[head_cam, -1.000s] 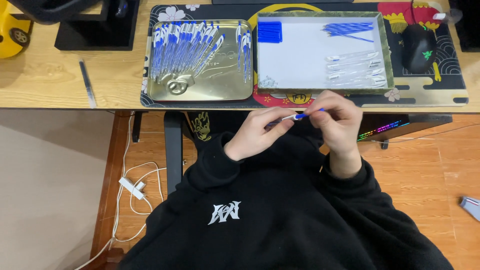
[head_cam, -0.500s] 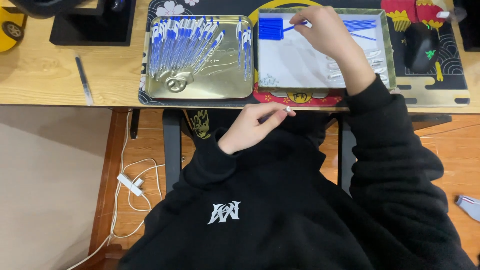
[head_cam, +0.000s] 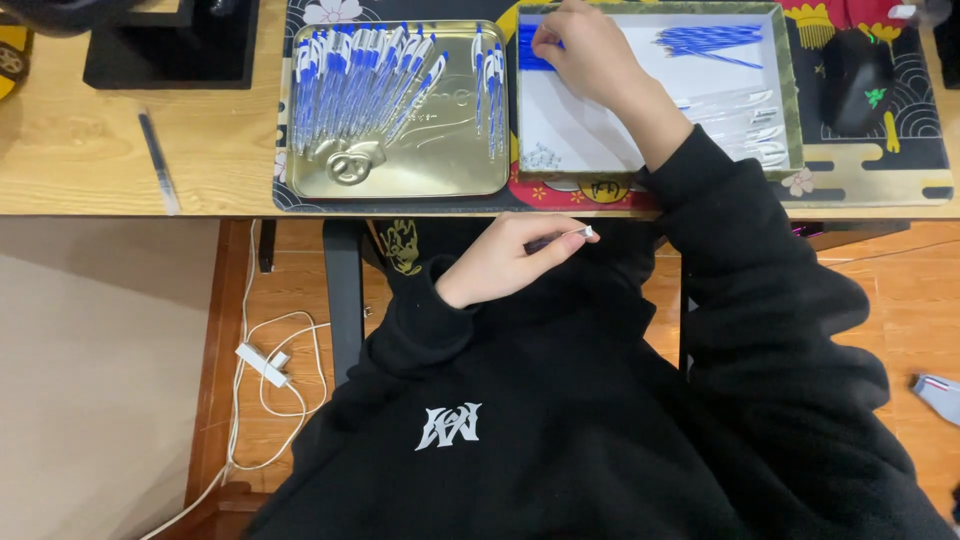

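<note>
My left hand (head_cam: 500, 262): fingers pinched shut on 1 clear pen barrel (head_cam: 562, 238), held over my lap below the surface (head_cam: 120, 160). My right hand (head_cam: 585, 50): in the white-lined tray (head_cam: 790, 100), fingertips bunched on the blue caps (head_cam: 527, 48); grip hidden. Gold tray (head_cam: 400, 170): assembled pens (head_cam: 360, 85).

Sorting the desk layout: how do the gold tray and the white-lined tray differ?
The gold tray is shiny bare metal holding a fanned row of assembled blue-and-white pens; the white-lined tray holds separate parts: blue refills and clear barrels. The right hand reaches only into the white-lined tray. Both sit on the desk mat.
</note>
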